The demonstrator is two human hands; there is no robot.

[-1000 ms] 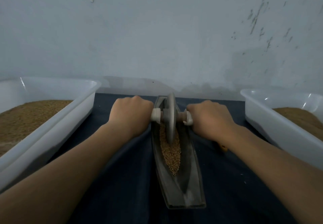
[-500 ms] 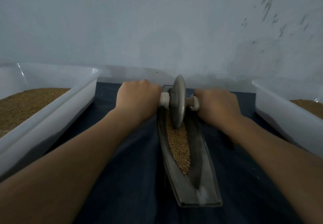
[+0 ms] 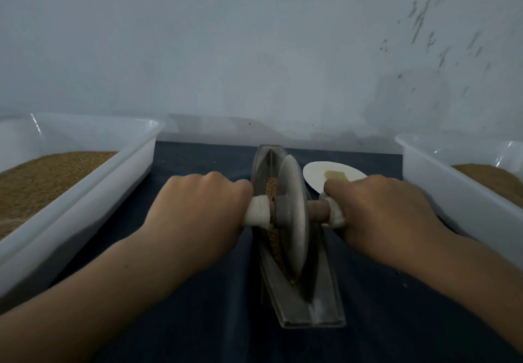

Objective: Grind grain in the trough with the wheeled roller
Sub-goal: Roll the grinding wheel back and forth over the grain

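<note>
Trough (image 3: 325,303) between tubs (image 3: 85,193), plate (image 3: 315,173) seemingly beside

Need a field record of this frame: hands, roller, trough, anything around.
wheeled roller: standing in trough
grain: in trough, left of wheel
left hand: grips roller's left handle
right hand: grips roller's right handle
left tub: white, holds brown grain
right tub: white, holds brown grain
white dish: beyond right hand, some yellowish powder

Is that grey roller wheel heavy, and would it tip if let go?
Probably heavy: the thick grey metal roller wheel looks solid. Likely to topple if released: it stands on edge in the narrow trough, steadied by the left hand and right hand.
</note>
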